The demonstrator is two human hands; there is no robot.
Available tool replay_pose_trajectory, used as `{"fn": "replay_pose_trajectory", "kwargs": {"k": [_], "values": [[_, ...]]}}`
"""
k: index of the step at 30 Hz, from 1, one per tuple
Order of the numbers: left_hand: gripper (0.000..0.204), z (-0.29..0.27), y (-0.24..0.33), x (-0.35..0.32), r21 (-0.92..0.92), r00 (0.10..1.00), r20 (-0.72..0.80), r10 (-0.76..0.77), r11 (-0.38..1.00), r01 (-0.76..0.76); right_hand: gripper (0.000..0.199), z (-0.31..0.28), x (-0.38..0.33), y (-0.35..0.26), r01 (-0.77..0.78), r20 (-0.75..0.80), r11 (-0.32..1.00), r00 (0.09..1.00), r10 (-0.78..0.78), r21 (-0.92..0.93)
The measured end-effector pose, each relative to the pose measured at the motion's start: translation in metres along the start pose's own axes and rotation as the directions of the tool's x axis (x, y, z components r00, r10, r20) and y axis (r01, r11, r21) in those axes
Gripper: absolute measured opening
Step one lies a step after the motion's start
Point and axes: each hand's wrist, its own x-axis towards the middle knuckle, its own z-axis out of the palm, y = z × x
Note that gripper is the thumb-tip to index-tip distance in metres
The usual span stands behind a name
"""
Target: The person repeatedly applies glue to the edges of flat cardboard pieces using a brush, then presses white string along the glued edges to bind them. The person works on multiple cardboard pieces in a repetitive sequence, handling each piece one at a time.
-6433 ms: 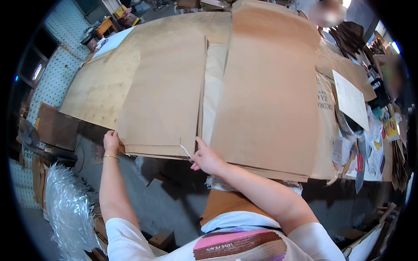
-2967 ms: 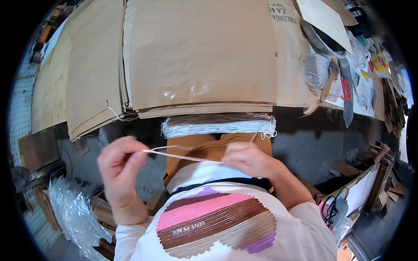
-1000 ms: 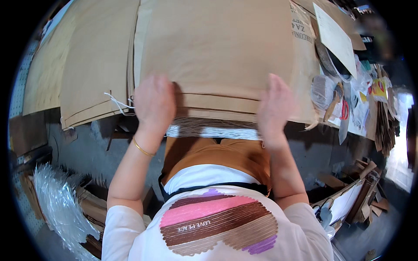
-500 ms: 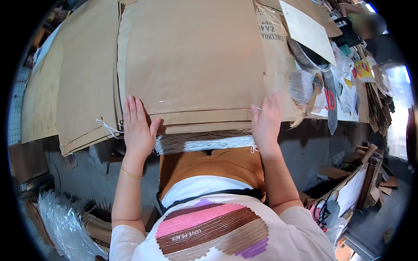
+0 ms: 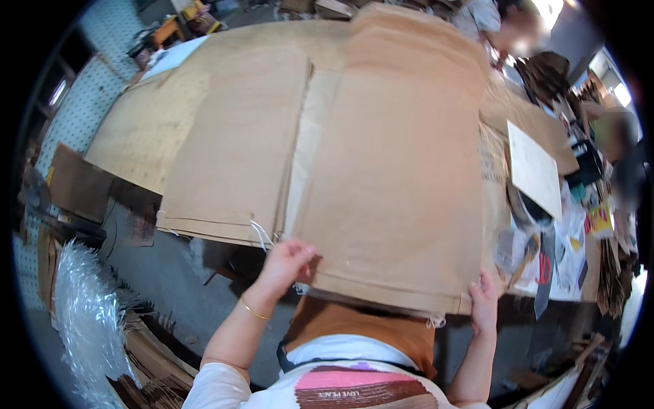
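Note:
A thick stack of large brown paper sheets lies on the wide table in front of me. My left hand grips the stack's near left corner, fingers curled over its edge. My right hand holds the near right corner, where bits of string hang out. A second, thinner stack of brown sheets lies beside it on the left, with a loose white string at its near corner.
A bare wooden tabletop shows at the left. White cards, printed papers and dark clutter crowd the right side. A person stands at the far side. Clear plastic wrap and cardboard lie on the floor at lower left.
My hands moved from lying flat on top of the stack to gripping its near corners. My view lifted from the stack's near edge to the whole table.

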Motion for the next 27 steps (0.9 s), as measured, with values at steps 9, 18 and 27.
{"fn": "replay_pose_trajectory", "kwargs": {"k": [9,18,27], "values": [[0.016,-0.04,-0.021,0.004,0.333,0.912,-0.224,0.344,0.906,-0.26,0.025,0.056,0.024,0.022,0.215,0.096,0.936,0.976,-0.196,-0.279],[0.02,-0.147,-0.01,-0.012,0.821,0.413,-0.398,0.82,0.519,-0.239,0.026,0.177,0.02,-0.027,0.39,0.382,0.835,0.893,-0.239,-0.388],[0.023,-0.35,-0.021,0.048,0.689,0.545,-0.582,0.604,0.722,-0.063,0.036,0.395,0.052,-0.012,0.377,0.59,0.868,0.797,-0.126,-0.323]]}}
